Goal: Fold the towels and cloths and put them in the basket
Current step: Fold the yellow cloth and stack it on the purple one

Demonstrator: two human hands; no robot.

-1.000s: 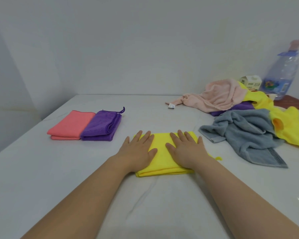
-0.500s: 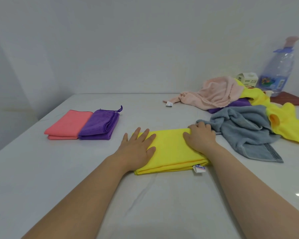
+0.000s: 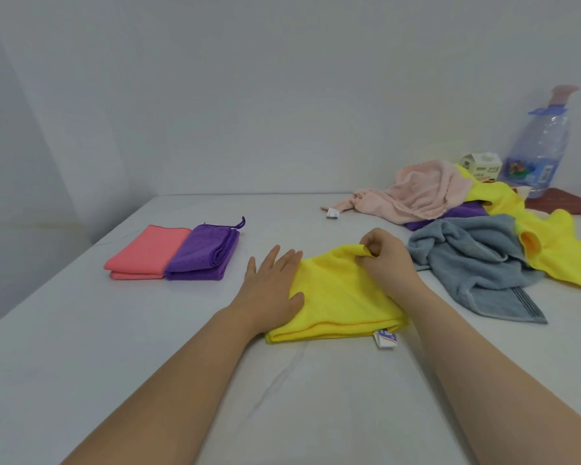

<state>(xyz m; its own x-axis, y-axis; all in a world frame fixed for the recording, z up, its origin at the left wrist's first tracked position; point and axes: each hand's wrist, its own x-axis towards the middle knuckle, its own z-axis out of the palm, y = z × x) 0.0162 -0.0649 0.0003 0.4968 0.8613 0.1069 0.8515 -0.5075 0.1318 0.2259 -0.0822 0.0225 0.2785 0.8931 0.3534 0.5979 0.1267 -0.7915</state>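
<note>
Head camera: left hand [image 3: 272, 286] is lying flat, fingers straight, pinning the yellow cloth [image 3: 342, 303] on the white table [image 3: 81, 364]; right hand [image 3: 388, 260] is pinching its raised far edge. Best, I judge, is drawing that edge over squarely, matching corners.

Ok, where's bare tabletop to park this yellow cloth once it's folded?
Bare table lies between the purple cloth and the left hand, also the whole near-left stretch in front of the coral cloth. Crowded: right of the right hand pinching the yellow cloth, where the grey towel and pink towel are heaped.
</note>
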